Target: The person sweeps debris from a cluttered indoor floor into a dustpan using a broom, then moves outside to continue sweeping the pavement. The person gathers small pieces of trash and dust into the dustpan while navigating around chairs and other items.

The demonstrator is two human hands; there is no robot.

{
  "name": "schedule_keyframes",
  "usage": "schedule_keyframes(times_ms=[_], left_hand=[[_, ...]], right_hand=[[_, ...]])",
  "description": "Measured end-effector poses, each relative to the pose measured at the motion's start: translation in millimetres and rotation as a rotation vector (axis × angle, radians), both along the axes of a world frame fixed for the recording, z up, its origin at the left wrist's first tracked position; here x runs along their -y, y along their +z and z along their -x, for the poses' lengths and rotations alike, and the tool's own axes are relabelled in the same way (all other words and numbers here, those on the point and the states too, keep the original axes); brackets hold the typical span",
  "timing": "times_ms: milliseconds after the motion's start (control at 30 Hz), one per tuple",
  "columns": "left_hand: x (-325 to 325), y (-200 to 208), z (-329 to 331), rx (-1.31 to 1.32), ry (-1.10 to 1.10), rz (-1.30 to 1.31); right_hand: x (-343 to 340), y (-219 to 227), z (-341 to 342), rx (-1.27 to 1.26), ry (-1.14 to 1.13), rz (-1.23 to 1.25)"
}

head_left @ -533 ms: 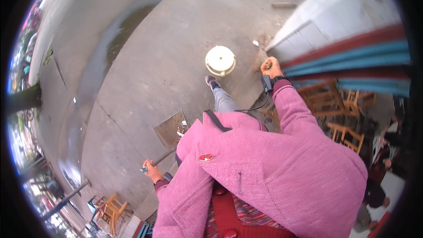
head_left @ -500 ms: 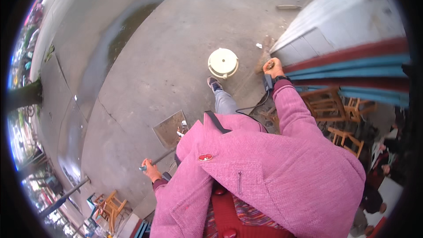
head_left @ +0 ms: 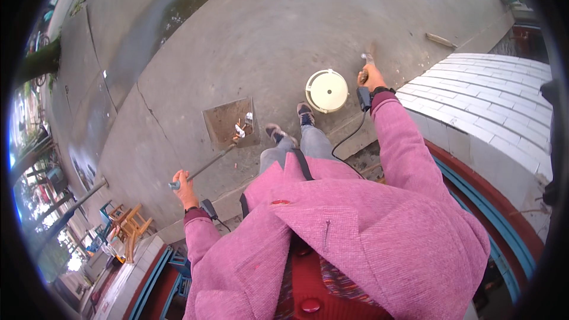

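At the left, my left hand is closed around the end of a long grey handle with a blue-green tip. The handle runs down to a dustpan on the ground, which holds white and orange scraps of litter. On the other side, my right hand grips what looks like a broom; its brown bristle end beyond the hand is smeared by motion. Left of my right hand stands a round cream plastic stool, apart from the hand. My feet are between dustpan and stool.
A white tiled ledge with red and blue trim borders the right side. Wooden chairs and a metal pole stand at the lower left. A puddle lies on the concrete at the upper left. A small stick lies near the ledge.
The view has turned and moved. The dustpan now shows fully, with its litter, in front of my feet. My right hand and the broom have swung away from the wall onto open concrete.
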State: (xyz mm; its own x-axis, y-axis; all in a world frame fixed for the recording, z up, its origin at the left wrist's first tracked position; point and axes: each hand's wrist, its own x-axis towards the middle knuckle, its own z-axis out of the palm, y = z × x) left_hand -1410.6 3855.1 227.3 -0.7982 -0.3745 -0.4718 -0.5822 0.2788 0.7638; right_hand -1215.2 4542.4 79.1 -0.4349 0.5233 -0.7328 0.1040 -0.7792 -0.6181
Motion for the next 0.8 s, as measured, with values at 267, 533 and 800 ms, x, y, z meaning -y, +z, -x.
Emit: schedule_keyframes(times_ms=[267, 533, 800], left_hand=[[-32, -47, 70, -0.026, -0.078, 0.051], [-20, -111, 89, -0.035, -0.083, -0.021], [-21, -153, 90, -0.108, -0.098, 0.059]], right_hand=[[86, 7, 115, 0.323, 0.366, -0.008], [238, 38, 198, 0.338, 0.754, -0.123], [202, 93, 256, 0.196, 0.822, 0.180]])
